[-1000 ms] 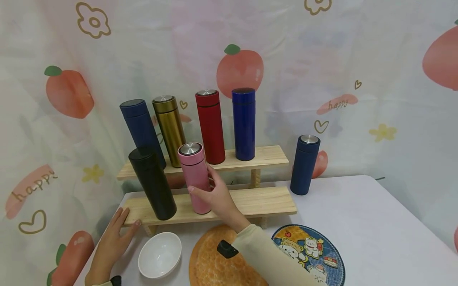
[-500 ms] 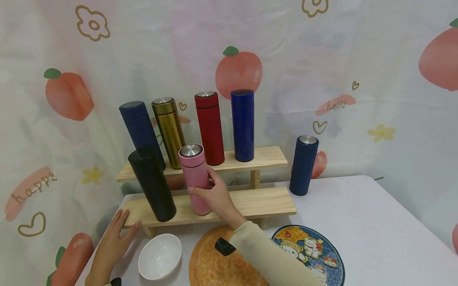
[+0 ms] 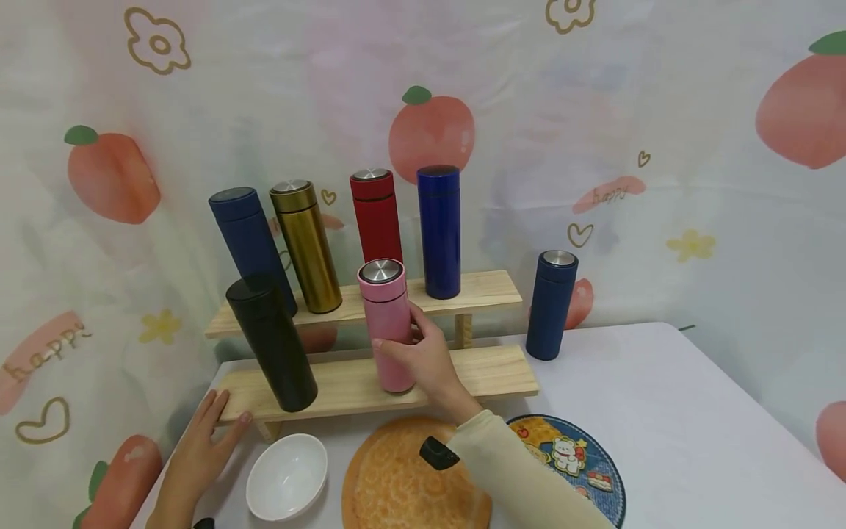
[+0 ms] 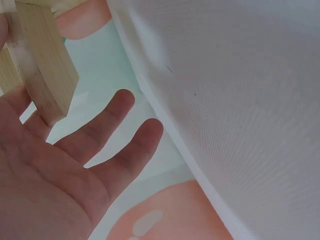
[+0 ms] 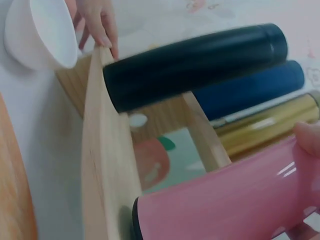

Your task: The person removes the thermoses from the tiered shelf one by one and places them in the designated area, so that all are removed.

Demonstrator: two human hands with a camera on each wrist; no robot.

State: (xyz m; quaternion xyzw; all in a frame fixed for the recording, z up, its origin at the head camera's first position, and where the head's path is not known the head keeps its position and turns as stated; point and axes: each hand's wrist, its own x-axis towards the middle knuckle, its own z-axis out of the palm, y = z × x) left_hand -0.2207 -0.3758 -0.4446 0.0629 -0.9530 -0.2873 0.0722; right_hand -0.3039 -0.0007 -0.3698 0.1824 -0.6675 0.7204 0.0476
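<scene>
My right hand (image 3: pixel 426 360) grips a pink thermos bottle (image 3: pixel 388 316) from its right side, thumb in front. Its base is close over the lower board of a two-step wooden shelf (image 3: pixel 476 371); in the right wrist view the pink body fills the lower right. My left hand (image 3: pixel 205 444) rests at the shelf's left end with fairly straight fingers; in the left wrist view two fingers reach freely past the wooden end piece (image 4: pixel 47 65). A black thermos bottle (image 3: pixel 274 345) leans left in view on the lower board, between both hands.
On the upper board stand a dark blue bottle (image 3: pixel 247 235), a gold bottle (image 3: pixel 307 250), a red bottle (image 3: pixel 377 220) and a bright blue bottle (image 3: pixel 439 235). Another navy bottle (image 3: pixel 551 305) is on the table. In front lie a white bowl (image 3: pixel 287 477), round mat (image 3: pixel 410 477) and patterned mat (image 3: pixel 604 470).
The pink thermos bottle, in my right hand, has shifted right along the lower board, now overlapping the red bottle in view. My left hand stays at the shelf end. The head view has turned slightly.
</scene>
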